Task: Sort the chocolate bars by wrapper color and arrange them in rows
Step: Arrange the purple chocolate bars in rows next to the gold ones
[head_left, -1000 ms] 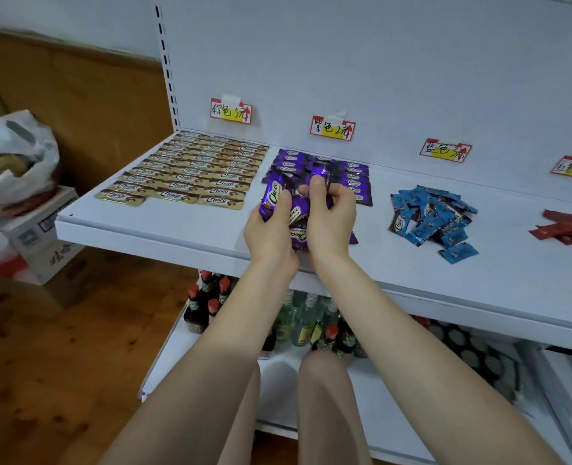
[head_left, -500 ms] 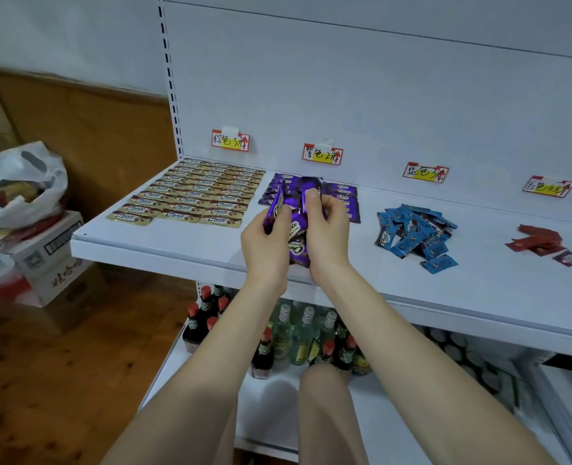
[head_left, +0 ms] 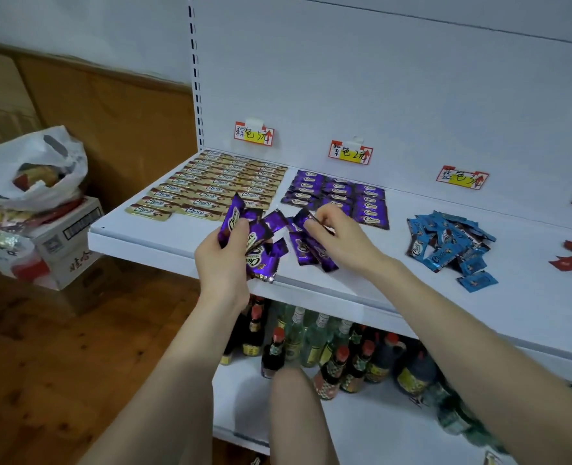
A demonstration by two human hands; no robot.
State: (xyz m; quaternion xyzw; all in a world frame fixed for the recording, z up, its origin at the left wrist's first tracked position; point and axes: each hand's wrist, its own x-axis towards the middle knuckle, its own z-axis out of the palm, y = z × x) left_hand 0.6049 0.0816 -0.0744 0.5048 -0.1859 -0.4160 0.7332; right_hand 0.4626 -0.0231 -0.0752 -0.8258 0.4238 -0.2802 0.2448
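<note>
Purple chocolate bars [head_left: 254, 245] are gripped by the left hand [head_left: 224, 260] at the front edge of the shelf [head_left: 177, 236]. One bar [head_left: 304, 219] is now pulled away, pinched by the right hand [head_left: 341, 236], likely for the purple rows [head_left: 338, 196].

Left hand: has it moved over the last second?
Yes. The left hand, gripping purple bars, shifted left: from before the purple rows to before the brown rows' right end.
</note>
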